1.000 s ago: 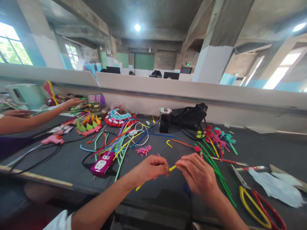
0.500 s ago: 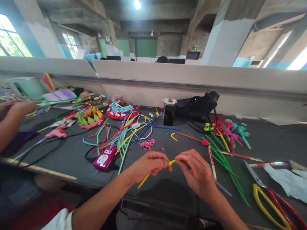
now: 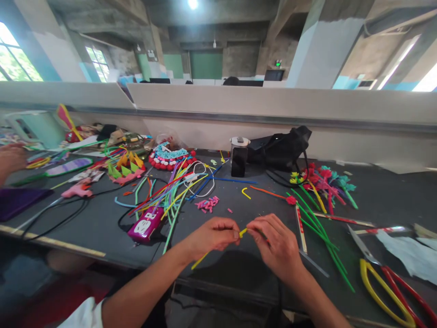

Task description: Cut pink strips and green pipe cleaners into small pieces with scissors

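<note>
My left hand [image 3: 213,237] and my right hand [image 3: 273,246] meet over the near edge of the dark table [image 3: 102,223]. Both pinch a yellow pipe cleaner [image 3: 243,232]; its short bright part shows between the fingertips and its tail hangs down-left below my left hand. My right hand's fingers curl closed around their end, and something red peeks out under them. A pile of coloured pipe cleaners [image 3: 170,193] lies just beyond my left hand, with small pink cut pieces [image 3: 206,204] beside it.
A magenta power strip [image 3: 145,224] lies left of my hands. Green-stemmed pipe-cleaner flowers [image 3: 319,184] and yellow-and-red scissors [image 3: 378,278] sit to the right. A black bag [image 3: 280,148] and a dark cup [image 3: 238,157] stand behind. Another person's hand [image 3: 12,157] works at far left.
My hands stay pinched on the yellow pipe cleaner and have drawn slightly closer together. The view has tilted down a little. The other person's arm has pulled back to the left.
</note>
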### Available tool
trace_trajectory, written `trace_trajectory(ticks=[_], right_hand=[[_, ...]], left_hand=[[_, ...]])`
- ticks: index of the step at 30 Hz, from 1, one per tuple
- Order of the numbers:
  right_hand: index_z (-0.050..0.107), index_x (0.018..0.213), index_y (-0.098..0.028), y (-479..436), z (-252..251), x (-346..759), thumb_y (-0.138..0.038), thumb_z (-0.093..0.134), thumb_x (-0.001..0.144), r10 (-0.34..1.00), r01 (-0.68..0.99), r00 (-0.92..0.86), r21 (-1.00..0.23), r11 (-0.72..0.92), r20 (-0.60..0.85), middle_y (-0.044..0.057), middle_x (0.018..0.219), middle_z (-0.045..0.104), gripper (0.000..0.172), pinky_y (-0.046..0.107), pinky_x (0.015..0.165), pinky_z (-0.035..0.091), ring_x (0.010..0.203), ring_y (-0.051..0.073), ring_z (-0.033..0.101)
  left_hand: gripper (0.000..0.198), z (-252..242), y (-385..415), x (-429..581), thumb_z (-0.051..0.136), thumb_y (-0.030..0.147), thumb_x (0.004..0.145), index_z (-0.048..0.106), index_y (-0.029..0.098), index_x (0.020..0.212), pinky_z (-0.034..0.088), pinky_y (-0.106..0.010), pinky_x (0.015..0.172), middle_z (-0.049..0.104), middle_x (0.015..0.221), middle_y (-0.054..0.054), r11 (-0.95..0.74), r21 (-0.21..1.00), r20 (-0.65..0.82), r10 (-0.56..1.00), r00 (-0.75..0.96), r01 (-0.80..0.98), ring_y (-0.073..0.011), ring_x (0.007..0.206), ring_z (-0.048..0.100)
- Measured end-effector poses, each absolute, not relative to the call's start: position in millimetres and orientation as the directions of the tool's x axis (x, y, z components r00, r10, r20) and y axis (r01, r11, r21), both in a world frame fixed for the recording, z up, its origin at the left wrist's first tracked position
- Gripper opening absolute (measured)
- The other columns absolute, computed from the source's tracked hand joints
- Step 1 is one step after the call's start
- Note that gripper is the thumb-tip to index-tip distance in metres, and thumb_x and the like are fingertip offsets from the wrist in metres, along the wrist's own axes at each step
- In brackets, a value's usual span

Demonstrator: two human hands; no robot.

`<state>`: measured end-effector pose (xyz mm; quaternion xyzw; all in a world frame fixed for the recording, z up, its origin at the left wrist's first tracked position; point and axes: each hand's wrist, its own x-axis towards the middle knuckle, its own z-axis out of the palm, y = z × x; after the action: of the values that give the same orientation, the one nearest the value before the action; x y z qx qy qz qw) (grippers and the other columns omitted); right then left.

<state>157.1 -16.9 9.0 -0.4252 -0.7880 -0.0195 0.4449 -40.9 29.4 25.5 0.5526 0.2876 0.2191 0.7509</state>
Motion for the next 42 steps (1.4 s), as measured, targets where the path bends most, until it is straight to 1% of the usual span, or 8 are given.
trace_trajectory(ticks=[7, 12, 17, 21, 25, 28, 34, 42], right_hand=[[0.058, 0.089, -0.019, -21.0, -1.6, 138.9, -0.013, 0.053, 0.091, 0.725, 0.637, -0.177, -0.484, 0.600, 0.666, 0.002, 0.079, 0.063, 0.009, 0.029, 0.070, 0.044, 0.075, 0.015, 0.056], [0.060, 0.090, -0.020, -27.3, -3.4, 124.6, -0.013, 0.050, 0.092, 0.758, 0.645, -0.149, -0.519, 0.562, 0.635, 0.002, 0.077, 0.061, 0.012, 0.028, 0.067, 0.042, 0.073, 0.016, 0.056], [0.059, 0.082, -0.019, -31.7, 2.2, 119.1, -0.014, 0.050, 0.090, 0.773, 0.681, -0.140, -0.507, 0.529, 0.619, 0.000, 0.069, 0.059, 0.013, 0.026, 0.062, 0.041, 0.065, 0.014, 0.055], [0.059, 0.079, -0.020, -31.8, 5.9, 122.9, -0.015, 0.050, 0.089, 0.770, 0.721, -0.147, -0.466, 0.513, 0.620, 0.000, 0.069, 0.060, 0.014, 0.026, 0.062, 0.041, 0.065, 0.014, 0.056], [0.059, 0.083, -0.020, -28.5, 8.1, 131.6, -0.016, 0.048, 0.091, 0.752, 0.755, -0.175, -0.403, 0.517, 0.636, 0.002, 0.073, 0.062, 0.014, 0.027, 0.066, 0.042, 0.069, 0.016, 0.057], [0.060, 0.084, -0.020, -26.4, 10.7, 138.4, -0.017, 0.048, 0.092, 0.756, 0.747, -0.171, -0.417, 0.517, 0.632, 0.002, 0.076, 0.064, 0.015, 0.029, 0.069, 0.042, 0.073, 0.016, 0.057], [0.062, 0.081, -0.021, -26.6, 17.0, 144.3, -0.022, 0.053, 0.092, 0.843, 0.644, -0.090, -0.615, 0.455, 0.530, 0.000, 0.075, 0.064, 0.014, 0.026, 0.066, 0.045, 0.072, 0.015, 0.059], [0.062, 0.082, -0.020, -29.0, 17.1, 143.8, -0.024, 0.051, 0.092, 0.826, 0.650, -0.046, -0.611, 0.452, 0.562, 0.001, 0.077, 0.066, 0.015, 0.026, 0.067, 0.047, 0.073, 0.015, 0.061]], left_hand=[[0.020, 27.6, 28.4, -40.5, 0.069, 0.027, 0.071, 0.056, 0.012, 0.068, 0.011, -0.021, 0.044, 0.049, 0.061, 0.003, 0.437, 0.882, -0.197, 0.682, 0.704, -0.176, -0.0007, 0.042, 0.024], [0.020, 23.8, 26.4, -36.4, 0.066, 0.030, 0.074, 0.055, 0.014, 0.069, 0.012, -0.022, 0.044, 0.033, 0.050, 0.009, 0.358, 0.903, -0.153, 0.784, 0.602, -0.236, -0.0030, 0.043, 0.020], [0.023, 24.1, 22.1, -33.0, 0.057, 0.033, 0.081, 0.056, 0.015, 0.067, 0.024, -0.022, 0.050, 0.040, 0.055, 0.005, -0.101, 0.993, 0.065, 0.902, 0.427, 0.060, -0.0075, 0.052, 0.033], [0.018, 20.2, 20.4, -34.1, 0.047, 0.022, 0.086, 0.057, 0.016, 0.073, 0.033, -0.024, 0.061, 0.054, 0.066, 0.000, -0.512, 0.791, 0.326, 0.816, 0.477, 0.335, -0.0117, 0.065, 0.046], [0.012, 12.9, 22.0, -36.2, 0.045, 0.011, 0.081, 0.055, 0.017, 0.077, 0.032, -0.024, 0.061, 0.055, 0.072, -0.002, -0.700, 0.609, 0.382, 0.671, 0.636, 0.372, -0.0133, 0.067, 0.048], [0.011, 12.6, 23.6, -37.5, 0.047, 0.011, 0.079, 0.054, 0.017, 0.074, 0.033, -0.023, 0.060, 0.054, 0.070, -0.001, -0.717, 0.630, 0.349, 0.604, 0.717, 0.297, -0.0126, 0.065, 0.048], [0.024, 24.6, 19.3, -38.5, 0.044, 0.029, 0.091, 0.058, 0.015, 0.077, 0.036, -0.020, 0.061, 0.052, 0.070, 0.001, -0.437, 0.892, 0.210, 0.633, 0.745, 0.120, -0.0099, 0.064, 0.045], [0.015, 22.6, 17.8, -39.5, 0.048, 0.026, 0.090, 0.057, 0.016, 0.082, 0.033, -0.021, 0.060, 0.053, 0.072, 0.000, -0.683, 0.682, 0.333, 0.610, 0.719, 0.264, -0.0104, 0.063, 0.045]])
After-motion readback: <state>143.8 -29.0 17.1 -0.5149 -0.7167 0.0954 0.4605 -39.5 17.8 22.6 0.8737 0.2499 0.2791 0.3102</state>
